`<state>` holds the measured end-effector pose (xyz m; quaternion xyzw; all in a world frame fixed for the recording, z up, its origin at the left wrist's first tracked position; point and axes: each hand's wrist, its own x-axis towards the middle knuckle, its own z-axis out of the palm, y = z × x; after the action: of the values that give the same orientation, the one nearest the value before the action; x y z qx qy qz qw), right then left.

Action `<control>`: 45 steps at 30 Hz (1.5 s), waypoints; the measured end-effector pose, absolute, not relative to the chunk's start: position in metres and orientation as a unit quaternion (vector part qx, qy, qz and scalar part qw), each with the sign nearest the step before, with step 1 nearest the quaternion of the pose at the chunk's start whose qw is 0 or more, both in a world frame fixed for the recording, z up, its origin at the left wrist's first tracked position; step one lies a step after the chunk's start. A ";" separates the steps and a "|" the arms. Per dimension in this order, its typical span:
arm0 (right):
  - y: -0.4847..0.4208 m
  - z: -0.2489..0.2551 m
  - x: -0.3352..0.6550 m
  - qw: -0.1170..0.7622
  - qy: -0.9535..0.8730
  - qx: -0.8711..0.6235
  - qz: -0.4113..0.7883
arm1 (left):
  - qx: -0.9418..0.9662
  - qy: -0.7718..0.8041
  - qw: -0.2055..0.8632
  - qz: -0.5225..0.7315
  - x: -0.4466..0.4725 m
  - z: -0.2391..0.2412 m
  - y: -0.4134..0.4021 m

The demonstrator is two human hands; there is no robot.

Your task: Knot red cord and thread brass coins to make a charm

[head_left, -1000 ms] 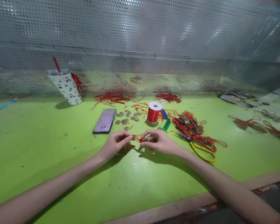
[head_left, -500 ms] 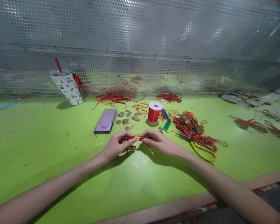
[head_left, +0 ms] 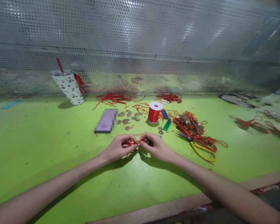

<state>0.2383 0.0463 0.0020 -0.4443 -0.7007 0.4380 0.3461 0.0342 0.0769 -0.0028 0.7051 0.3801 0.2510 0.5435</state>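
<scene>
Between my two hands is a red cord [head_left: 131,143], looped and partly hidden by the fingers. My left hand [head_left: 121,145] pinches it between thumb and fingertips, with short ends hanging below. The thumb and index finger of my right hand [head_left: 154,144] grip the cord close by, the fingertips almost meeting those of the left. Beyond the hands, several round coins with holes [head_left: 128,119] lie scattered. A spool of red cord [head_left: 154,112] stands upright behind the right hand. Scissors with yellow handles [head_left: 197,149] lie to the right, blades pointing left.
A phone [head_left: 106,121] lies left of the coins. Blue and green lighters [head_left: 167,125] rest by the spool. A pile of corded coins [head_left: 189,123] sits to the right. A patterned tumbler [head_left: 70,87] stands at back left, before a perforated metal screen [head_left: 135,40]. Cut cords [head_left: 115,98] lie along the back.
Both hands have come closer together and slightly nearer to me. The stretch of red cord showing between them is shorter.
</scene>
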 end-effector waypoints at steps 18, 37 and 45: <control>0.049 -0.001 0.238 0.377 -0.698 -0.437 0.424 | 0.717 0.373 0.541 0.233 0.037 -0.005 0.078; 0.051 -0.004 0.238 0.392 -0.703 -0.443 0.395 | 0.651 0.403 0.582 0.274 0.035 -0.001 0.080; 0.050 -0.005 0.235 0.409 -0.677 -0.458 0.406 | 0.676 0.388 0.567 0.266 0.038 0.001 0.075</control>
<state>0.2350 0.0498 -0.0050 -0.4575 -0.6768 0.4062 0.4094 0.0380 0.0754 0.0013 0.6764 0.3880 0.2657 0.5668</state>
